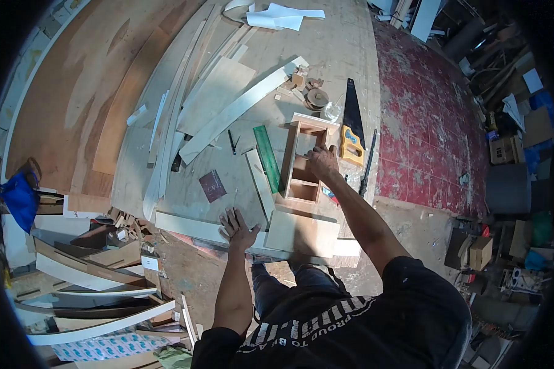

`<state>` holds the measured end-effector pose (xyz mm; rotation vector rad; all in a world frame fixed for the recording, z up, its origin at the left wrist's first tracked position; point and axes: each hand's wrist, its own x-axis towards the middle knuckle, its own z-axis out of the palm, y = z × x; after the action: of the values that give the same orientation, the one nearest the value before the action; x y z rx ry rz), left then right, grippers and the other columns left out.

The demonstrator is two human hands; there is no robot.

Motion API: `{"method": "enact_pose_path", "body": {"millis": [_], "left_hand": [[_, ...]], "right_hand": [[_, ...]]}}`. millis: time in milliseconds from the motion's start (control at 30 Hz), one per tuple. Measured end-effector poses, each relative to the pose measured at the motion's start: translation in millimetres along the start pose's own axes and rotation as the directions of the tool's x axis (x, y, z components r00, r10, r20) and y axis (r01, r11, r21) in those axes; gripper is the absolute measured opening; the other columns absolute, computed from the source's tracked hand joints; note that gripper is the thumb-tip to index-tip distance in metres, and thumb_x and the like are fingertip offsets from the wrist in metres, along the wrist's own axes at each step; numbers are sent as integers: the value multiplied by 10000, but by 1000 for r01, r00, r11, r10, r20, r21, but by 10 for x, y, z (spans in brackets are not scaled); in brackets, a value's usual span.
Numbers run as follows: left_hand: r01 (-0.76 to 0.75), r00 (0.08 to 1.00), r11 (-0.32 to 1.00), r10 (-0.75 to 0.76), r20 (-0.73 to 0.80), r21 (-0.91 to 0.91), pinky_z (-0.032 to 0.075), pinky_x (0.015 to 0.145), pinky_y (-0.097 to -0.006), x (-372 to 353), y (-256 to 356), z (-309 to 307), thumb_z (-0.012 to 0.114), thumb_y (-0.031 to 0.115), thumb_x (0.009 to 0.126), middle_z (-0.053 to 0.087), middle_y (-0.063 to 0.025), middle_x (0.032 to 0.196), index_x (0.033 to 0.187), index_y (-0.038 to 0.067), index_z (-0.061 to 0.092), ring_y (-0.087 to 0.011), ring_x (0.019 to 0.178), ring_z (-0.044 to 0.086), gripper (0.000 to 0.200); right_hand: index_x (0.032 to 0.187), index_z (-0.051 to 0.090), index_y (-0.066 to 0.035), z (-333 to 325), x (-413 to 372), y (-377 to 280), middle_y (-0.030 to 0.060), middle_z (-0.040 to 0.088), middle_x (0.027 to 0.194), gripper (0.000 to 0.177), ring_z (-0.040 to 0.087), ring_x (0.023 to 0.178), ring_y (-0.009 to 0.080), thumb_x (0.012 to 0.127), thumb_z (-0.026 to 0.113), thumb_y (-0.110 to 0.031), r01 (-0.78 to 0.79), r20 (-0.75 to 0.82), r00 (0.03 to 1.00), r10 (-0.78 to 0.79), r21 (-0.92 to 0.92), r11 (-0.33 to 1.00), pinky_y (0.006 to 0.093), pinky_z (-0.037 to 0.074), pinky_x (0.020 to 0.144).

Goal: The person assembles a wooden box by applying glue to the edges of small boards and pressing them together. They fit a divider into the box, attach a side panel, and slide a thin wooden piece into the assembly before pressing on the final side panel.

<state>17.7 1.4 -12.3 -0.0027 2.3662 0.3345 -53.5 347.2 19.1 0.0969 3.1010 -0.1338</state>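
1. Pale wooden compartmented box (pixel 304 190): lies on bench (pixel 189 200).
2. Right hand (pixel 323 164): fingers partly curled over box; hold undetermined.
3. Left hand (pixel 239 232): apart from box, fingers spread, empty (bracing box should improve steadiness).

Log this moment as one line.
left hand: spread over pale board | right hand: at divided wooden box | handsaw: lying beyond box, grip unclear

Room separates the maroon sheet (pixel 212 186) from the narrow board (pixel 261 183); the green ruler (pixel 266 152) obstructs beyond.
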Motion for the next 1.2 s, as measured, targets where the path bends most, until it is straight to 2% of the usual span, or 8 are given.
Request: {"method": "enact_pose_path", "body": {"millis": [67,200,400,467,700,867,1067,1200], "left_hand": [[-2,1000,1000,2,-15,4,-71,1066,-694,14,-18,27,566,686,798,-244,-132,1571,1517,148,-153,-405,1408,-277,1150],[-7,1000,1000,7,-29,-9,-72,1065,-695,22,-34,53,567,684,799,-246,-133,1570,1517,148,-151,-407,1408,-276,1148],[10,1000,1000,-10,-7,3,-83,1062,-695,35,-26,45,570,679,800,-273,-126,1562,1516,146,-154,-401,1399,-299,1149],[12,1000,1000,-12,0,-9,-89,1062,-692,28,-20,39,571,675,801,-281,-124,1559,1515,141,-155,-401,1395,-309,1150],[16,1000,1000,-16,8,0,-90,1068,-685,32,-11,26,572,672,804,-276,-127,1560,1516,141,-153,-401,1396,-307,1146],[12,1000,1000,-12,-1,0,-86,1070,-684,19,-10,21,570,671,806,-271,-128,1562,1515,142,-156,-401,1398,-302,1144],[20,1000,1000,-20,16,11,-86,1071,-681,30,-12,11,567,677,806,-279,-126,1559,1513,148,-164,-402,1398,-301,1146],[15,1000,1000,-15,17,0,-84,1071,-681,27,-10,6,565,676,808,-280,-125,1559,1513,151,-165,-404,1399,-298,1143]], "right_hand": [[952,707,-166,-20,131,53,40,651,1020,218,528,1117,217,787,570,-128,-45,22,999,45,-5,999,490,347,928],[984,697,-147,-58,308,173,55,645,1080,189,549,1129,234,825,596,-155,-24,41,999,25,-33,999,503,363,936],[1032,678,-161,41,479,312,23,646,1159,230,520,1198,205,840,559,-116,-31,-48,998,30,-11,999,520,357,963],[1045,675,-163,-48,501,306,21,643,1175,244,529,1190,207,839,563,-98,-39,58,997,41,-31,999,517,355,968],[1028,678,-167,-12,535,338,23,649,1144,227,530,1185,218,843,559,-114,-35,43,998,36,-13,999,513,359,956],[1032,692,-196,172,542,404,13,656,1090,225,538,1138,211,852,558,-194,-18,119,993,23,-45,999,510,360,935],[1012,705,-179,-123,111,124,30,664,1043,226,533,1127,208,830,574,-201,37,88,995,-43,72,997,504,343,936],[1032,710,-200,12,-111,3,36,664,1025,246,533,1119,206,836,562,-215,50,127,990,-61,84,995,493,327,926]]}}
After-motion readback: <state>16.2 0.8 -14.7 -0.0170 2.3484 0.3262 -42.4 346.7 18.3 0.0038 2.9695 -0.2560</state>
